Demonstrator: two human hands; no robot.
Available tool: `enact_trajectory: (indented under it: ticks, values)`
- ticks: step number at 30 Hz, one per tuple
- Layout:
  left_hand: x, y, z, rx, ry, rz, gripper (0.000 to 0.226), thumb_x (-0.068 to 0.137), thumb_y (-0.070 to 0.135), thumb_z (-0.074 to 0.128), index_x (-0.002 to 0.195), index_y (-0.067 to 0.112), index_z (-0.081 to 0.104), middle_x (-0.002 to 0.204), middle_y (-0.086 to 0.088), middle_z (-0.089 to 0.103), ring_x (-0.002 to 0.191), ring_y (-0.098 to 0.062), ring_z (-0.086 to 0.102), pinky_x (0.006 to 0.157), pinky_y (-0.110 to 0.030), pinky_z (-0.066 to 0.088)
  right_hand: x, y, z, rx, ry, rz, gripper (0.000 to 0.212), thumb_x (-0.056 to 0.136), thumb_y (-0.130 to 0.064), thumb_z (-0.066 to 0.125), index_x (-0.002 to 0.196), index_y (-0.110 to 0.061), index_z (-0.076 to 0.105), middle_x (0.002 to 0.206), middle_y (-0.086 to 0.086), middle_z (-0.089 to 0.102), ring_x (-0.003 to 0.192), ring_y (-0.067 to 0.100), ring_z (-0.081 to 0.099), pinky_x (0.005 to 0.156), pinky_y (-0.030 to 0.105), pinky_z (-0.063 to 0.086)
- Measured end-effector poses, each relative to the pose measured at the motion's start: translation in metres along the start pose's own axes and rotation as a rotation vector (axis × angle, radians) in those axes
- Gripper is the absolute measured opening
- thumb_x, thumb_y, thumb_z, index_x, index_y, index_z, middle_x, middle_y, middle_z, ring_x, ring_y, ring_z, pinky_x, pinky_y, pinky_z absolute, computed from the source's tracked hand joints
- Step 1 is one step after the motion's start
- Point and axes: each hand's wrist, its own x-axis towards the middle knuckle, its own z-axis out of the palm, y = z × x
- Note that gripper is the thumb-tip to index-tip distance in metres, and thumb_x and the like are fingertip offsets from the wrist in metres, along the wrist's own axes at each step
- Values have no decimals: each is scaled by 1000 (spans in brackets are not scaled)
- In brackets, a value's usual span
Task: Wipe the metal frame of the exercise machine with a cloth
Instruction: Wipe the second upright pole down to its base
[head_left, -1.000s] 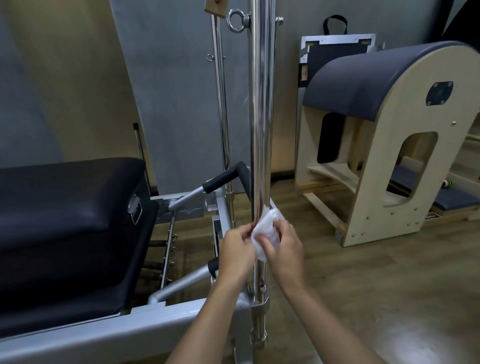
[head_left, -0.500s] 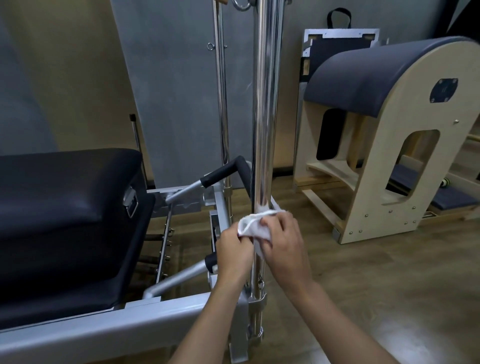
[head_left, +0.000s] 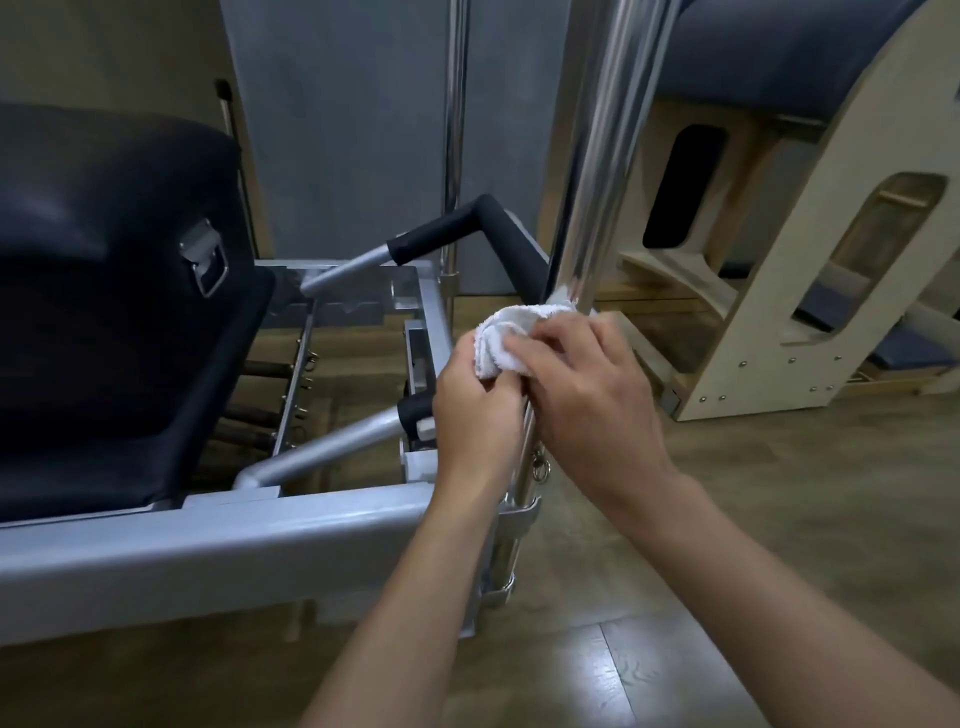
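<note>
The post rises from the end of the rail, which runs left from its foot. The cloth lies against the post, low down; the left grip holds it just left of the post, the right grip just right. The footbar is behind-left of the post, the pad well left, the barrel behind-right on the floor.

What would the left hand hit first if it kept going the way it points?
Probably the white cloth it grips, then the chrome pole just behind; depth is unclear.
</note>
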Motion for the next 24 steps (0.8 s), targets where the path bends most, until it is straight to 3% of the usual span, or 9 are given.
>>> enact_trajectory:
  ticks: [5,9,12,14,17,20,22,24]
  values:
    - [-11,-26,8,-317,53,-75,28,93,5,51,118,11,62,77,5,72,80,-15,67,86,-40,53,37,-5,-2,-130,80,-80,20,82,-5,55,99,-7,67,100,13,65,90,32,55,73,39,44]
    - [-18,-34,11,-299,69,-119,29,85,11,50,106,22,68,89,-1,73,88,-19,68,86,-43,55,1,-1,11,-208,-15,-260,6,79,-8,62,83,-9,66,86,10,63,81,32,57,66,40,42]
    - [-19,-36,4,-307,51,-181,28,81,13,49,96,22,70,95,-9,74,94,-29,69,87,-46,56,-18,3,7,-182,-67,-267,10,71,-2,69,76,-10,65,78,8,60,75,29,54,62,38,44]
    - [-22,-36,0,-357,54,-249,26,92,13,47,101,15,71,102,-18,73,96,-32,70,78,-37,58,-7,3,3,-184,-69,-249,10,70,-2,71,75,-9,67,78,8,60,75,29,54,61,36,44]
    - [-24,-33,-3,-383,33,-341,30,103,17,42,117,2,65,108,-20,72,86,-22,70,64,-25,55,18,-5,0,-219,-55,-198,6,75,-1,68,78,-5,71,80,10,63,79,32,56,63,37,42]
    - [-23,-36,-6,-369,-7,-330,34,105,22,41,117,1,65,92,-13,73,74,-17,68,66,-27,53,7,-10,5,-259,-221,-180,16,83,-9,59,89,-7,74,94,12,66,95,35,55,73,41,39]
    - [-24,-38,-12,-339,-11,-320,30,105,23,41,107,5,66,70,-4,68,55,-10,61,64,-29,50,-19,-6,7,-241,-293,-206,7,77,-10,70,83,-10,74,89,9,66,89,33,54,68,40,40]
    - [-26,-38,-15,-309,-13,-338,27,104,23,43,100,9,66,74,-5,70,58,-11,64,67,-31,54,-39,0,4,-192,-287,-174,8,72,-10,80,78,-13,74,82,5,66,79,29,52,62,36,43]
